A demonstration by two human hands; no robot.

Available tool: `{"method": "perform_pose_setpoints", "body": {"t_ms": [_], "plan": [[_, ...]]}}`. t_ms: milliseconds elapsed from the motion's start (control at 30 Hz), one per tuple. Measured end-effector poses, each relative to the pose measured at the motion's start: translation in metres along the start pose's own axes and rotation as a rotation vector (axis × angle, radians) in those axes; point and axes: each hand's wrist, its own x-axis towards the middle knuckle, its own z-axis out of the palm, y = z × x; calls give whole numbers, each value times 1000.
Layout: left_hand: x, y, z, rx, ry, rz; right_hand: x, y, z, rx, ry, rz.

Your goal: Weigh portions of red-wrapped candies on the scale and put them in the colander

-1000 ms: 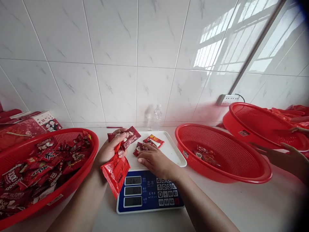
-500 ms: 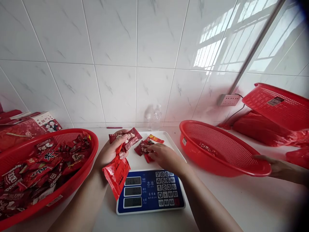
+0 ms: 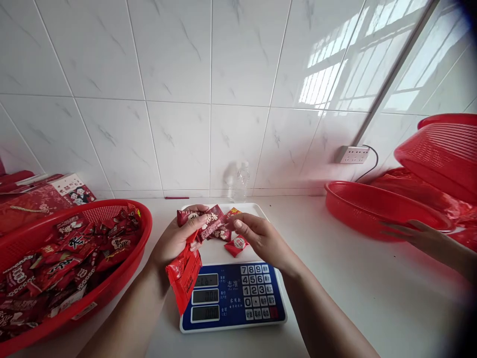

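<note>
My left hand (image 3: 182,236) is closed on wrapped candies, pinching a dark red packet (image 3: 212,223) under the thumb. A shiny red packet (image 3: 184,281) hangs from the same hand over the scale's display. Beside it, my right hand (image 3: 257,238) pinches dark red wrapped candies (image 3: 222,232) at its fingertips, close to the left hand's packet. A red and yellow wrapper (image 3: 233,212) shows behind these fingers. On the white tray (image 3: 212,256) of the digital scale (image 3: 233,313) rests a small red packet (image 3: 237,245) with a round white label.
A red basket (image 3: 147,223) full of wrapped candies stands at the left, before printed red boxes (image 3: 48,196). A clear plastic bottle (image 3: 242,181) stands by the wall. At the right, another person's hand (image 3: 428,238) is near a red basket (image 3: 357,219); more red baskets (image 3: 443,154) lie behind.
My right hand has risen slightly from the tray with candies, uncovering the round-labelled packet. The right-hand basket has slid farther right and back, and the other person's hand has loosened from its rim.
</note>
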Motion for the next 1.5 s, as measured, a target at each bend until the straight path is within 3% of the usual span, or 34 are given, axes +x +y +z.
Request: {"method": "perform_pose_setpoints", "body": {"t_ms": [100,233,367,533,700,900,1000,1133,1367,1433,1500], "plan": [[2,-3,2,-44,49,29,-6,-12,5,86,-144,13],[8,-7,3,-180,196,93,-16,-24,24,-47,-256,-57],[9,-8,5,-257,299,128,-22,-27,48,-277,-223,-231],[8,-10,7,-303,305,127,-23,-25,61,-352,-146,-341],[10,-5,1,-355,307,165,-21,-21,48,-221,78,-281],[13,6,-9,-463,267,170,-10,-10,0,17,455,-89],[11,5,-7,-446,237,107,-6,-9,-18,212,553,-26],[5,-1,1,-340,154,41,-4,-10,-15,447,467,112],[-10,-8,15,-12,-66,65,-3,-9,20,626,105,174],[-12,-10,17,32,-93,57,-2,-9,25,619,60,166],[-12,-12,17,49,-87,45,-2,-9,27,611,93,161]]}}
